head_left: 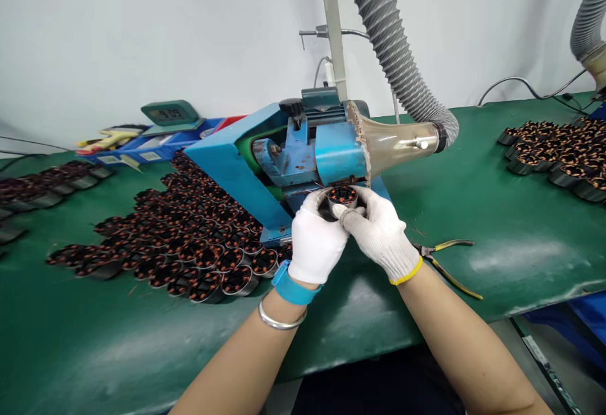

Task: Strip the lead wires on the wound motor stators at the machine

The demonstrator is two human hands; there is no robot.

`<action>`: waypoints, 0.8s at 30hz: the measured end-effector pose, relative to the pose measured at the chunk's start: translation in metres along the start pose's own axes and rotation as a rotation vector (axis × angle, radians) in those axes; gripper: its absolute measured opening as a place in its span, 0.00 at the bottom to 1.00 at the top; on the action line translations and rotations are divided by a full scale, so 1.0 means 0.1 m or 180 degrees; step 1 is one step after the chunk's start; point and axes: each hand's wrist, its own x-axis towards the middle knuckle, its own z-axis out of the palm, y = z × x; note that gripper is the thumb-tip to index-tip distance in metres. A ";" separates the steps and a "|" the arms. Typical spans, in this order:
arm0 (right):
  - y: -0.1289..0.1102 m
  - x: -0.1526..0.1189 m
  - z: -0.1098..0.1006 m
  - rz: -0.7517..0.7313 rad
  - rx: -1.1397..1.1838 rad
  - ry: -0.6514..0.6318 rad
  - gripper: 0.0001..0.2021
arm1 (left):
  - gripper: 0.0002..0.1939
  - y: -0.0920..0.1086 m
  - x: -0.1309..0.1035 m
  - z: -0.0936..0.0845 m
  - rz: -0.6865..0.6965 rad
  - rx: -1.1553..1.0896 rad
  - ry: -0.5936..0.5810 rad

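Both gloved hands grip one motor stator (343, 196), a short metal ring with copper windings inside, its open face turned up. My left hand (318, 238) closes on its left side; a blue band and a silver bangle circle that wrist. On the right side, my right hand (379, 228) closes round it with the thumb across its front. The stator is at the front of a blue motor-driven machine (336, 153), just under its housing. Whether it touches the machine I cannot tell. Fine wires stick out near the left fingertips.
Many stators (189, 238) stand in rows left of the machine, more stators (563, 156) at the right. Yellow-handled pliers (447, 260) lie by my right wrist. A grey hose (392, 42) joins the machine's clear funnel (398, 143). Behind are blue bins (161, 146) and a digital display (170, 114).
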 end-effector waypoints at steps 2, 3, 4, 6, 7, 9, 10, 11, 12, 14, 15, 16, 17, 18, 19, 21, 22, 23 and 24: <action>0.01 -0.01 0.00 -0.0048 -0.0017 0.0056 0.16 | 0.20 0.00 0.01 0.01 0.0013 0.0028 -0.0039; 0.02 -0.01 0.00 -0.0077 -0.0013 0.0082 0.16 | 0.20 0.00 0.01 0.01 0.0020 0.0030 -0.0055; 0.05 -0.01 0.00 -0.0114 0.0016 0.0107 0.17 | 0.20 0.00 0.01 0.01 0.0031 0.0031 -0.0068; 0.10 -0.01 0.01 -0.0193 0.0158 0.0155 0.18 | 0.20 -0.01 0.02 0.01 0.0072 0.0070 -0.0076; 0.12 -0.01 0.02 -0.0224 0.0254 0.0177 0.17 | 0.20 -0.01 0.02 0.02 0.0090 0.0106 -0.0076; 0.16 -0.01 0.02 -0.0250 0.0390 0.0216 0.17 | 0.20 -0.03 0.02 0.02 0.0112 0.0169 -0.0082; 0.16 -0.01 0.02 -0.0252 0.0409 0.0236 0.17 | 0.20 -0.03 0.02 0.02 0.0118 0.0182 -0.0086; 0.16 -0.01 0.03 -0.0244 0.0404 0.0253 0.17 | 0.20 -0.04 0.02 0.03 0.0123 0.0177 -0.0090; 0.16 -0.02 0.03 -0.0234 0.0393 0.0271 0.17 | 0.19 -0.04 0.02 0.03 0.0128 0.0169 -0.0091; 0.15 -0.03 0.03 -0.0205 0.0370 0.0323 0.17 | 0.19 -0.04 0.02 0.03 0.0164 0.0180 -0.0081; 0.15 -0.04 0.03 -0.0183 0.0367 0.0362 0.17 | 0.20 -0.04 0.02 0.04 0.0188 0.0197 -0.0077; 0.15 -0.04 0.03 -0.0156 0.0366 0.0410 0.18 | 0.20 -0.03 0.01 0.04 0.0205 0.0212 -0.0085; 0.15 -0.04 0.04 -0.0129 0.0360 0.0462 0.18 | 0.20 -0.03 0.01 0.04 0.0210 0.0228 -0.0096; 0.15 -0.04 0.04 -0.0105 0.0350 0.0508 0.19 | 0.20 -0.02 0.01 0.05 0.0204 0.0243 -0.0103; 0.15 -0.04 0.04 -0.0086 0.0347 0.0531 0.19 | 0.19 -0.02 0.02 0.06 0.0189 0.0261 -0.0099; 0.16 -0.03 0.04 -0.0073 0.0370 0.0527 0.19 | 0.17 -0.01 0.03 0.07 0.0165 0.0283 -0.0072; 0.17 -0.02 0.04 -0.0084 0.0388 0.0524 0.19 | 0.17 -0.02 0.03 0.08 0.0167 0.0293 -0.0050; 0.18 -0.02 0.05 -0.0105 0.0410 0.0528 0.19 | 0.17 -0.02 0.03 0.08 0.0173 0.0298 -0.0031; 0.19 -0.02 0.05 -0.0123 0.0420 0.0535 0.19 | 0.18 -0.03 0.03 0.08 0.0187 0.0279 -0.0029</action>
